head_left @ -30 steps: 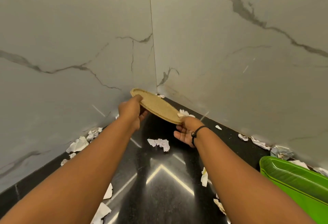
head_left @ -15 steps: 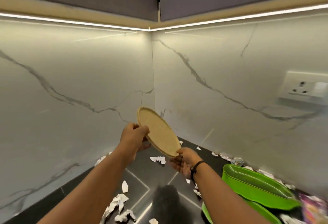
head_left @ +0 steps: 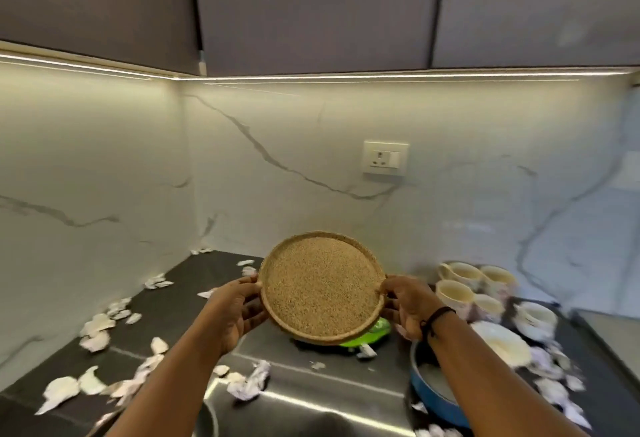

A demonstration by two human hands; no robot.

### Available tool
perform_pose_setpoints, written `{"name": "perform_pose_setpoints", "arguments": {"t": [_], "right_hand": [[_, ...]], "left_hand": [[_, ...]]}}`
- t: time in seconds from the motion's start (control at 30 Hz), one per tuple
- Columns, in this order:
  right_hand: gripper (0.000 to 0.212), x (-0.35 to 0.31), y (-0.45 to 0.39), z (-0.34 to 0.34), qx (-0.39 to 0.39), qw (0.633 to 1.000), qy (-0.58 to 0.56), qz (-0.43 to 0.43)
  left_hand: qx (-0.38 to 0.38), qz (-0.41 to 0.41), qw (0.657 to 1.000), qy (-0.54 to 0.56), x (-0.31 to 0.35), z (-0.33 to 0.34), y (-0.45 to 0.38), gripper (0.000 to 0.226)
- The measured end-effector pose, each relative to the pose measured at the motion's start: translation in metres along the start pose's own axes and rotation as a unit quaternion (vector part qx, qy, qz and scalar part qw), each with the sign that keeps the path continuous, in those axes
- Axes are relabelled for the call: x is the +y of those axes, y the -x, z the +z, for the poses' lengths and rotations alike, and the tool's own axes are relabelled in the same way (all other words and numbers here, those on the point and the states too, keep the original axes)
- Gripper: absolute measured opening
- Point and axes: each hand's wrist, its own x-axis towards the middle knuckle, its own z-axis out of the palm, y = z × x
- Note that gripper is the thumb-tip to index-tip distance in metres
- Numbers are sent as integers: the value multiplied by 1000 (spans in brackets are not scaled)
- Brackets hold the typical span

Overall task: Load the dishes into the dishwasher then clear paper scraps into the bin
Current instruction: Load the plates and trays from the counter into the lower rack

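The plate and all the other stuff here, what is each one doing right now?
Round brown plate: lifted, tilted toward the camera, held at both edges.
Left hand: grips the plate's left rim.
Right hand: grips the plate's right rim.
Cups: upright, grouped on the counter.
Paper scraps: crumpled, scattered on the counter.
Cabinet doors: closed.

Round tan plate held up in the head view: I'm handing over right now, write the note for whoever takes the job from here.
Left hand and right hand each grip a side rim of the round tan plate, raised above the black counter.
Still on the counter: cream cups, white plate, blue pan, green tray under the plate.
Paper scraps lie all over.
No dishwasher or bin in view.
Left: load every dish, then bin the scraps.
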Motion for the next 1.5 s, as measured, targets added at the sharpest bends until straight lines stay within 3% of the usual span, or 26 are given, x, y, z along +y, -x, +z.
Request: {"name": "perform_pose_setpoints", "arguments": {"t": [0.17,0.33,0.67,0.93,1.07,1.33,1.43,1.5], "right_hand": [[22,11,80,-117,78,997,7,-26],[25,24,176,-245,135,987,28,-79],[25,107,371,-498,287,956,15,-61],[19,170,502,-621,490,872,3,-4],[19,211,542,-643,596,800,55,44],[26,278,575,-659,695,661,204,198],[25,308,579,-658,704,630,214,248],[30,331,582,-656,699,621,213,285]], "left_hand": [[-86,-53,995,-10,-50,88,34,11],[-191,-94,976,-44,-98,181,89,16],[-374,-159,899,-164,-249,388,241,25],[-452,-205,834,-242,-372,528,337,21],[-512,-132,795,-298,-435,578,366,18],[-668,86,640,-368,-540,647,406,14],[-710,127,581,-376,-568,658,420,19],[-740,148,520,-399,-592,661,424,20]]}}
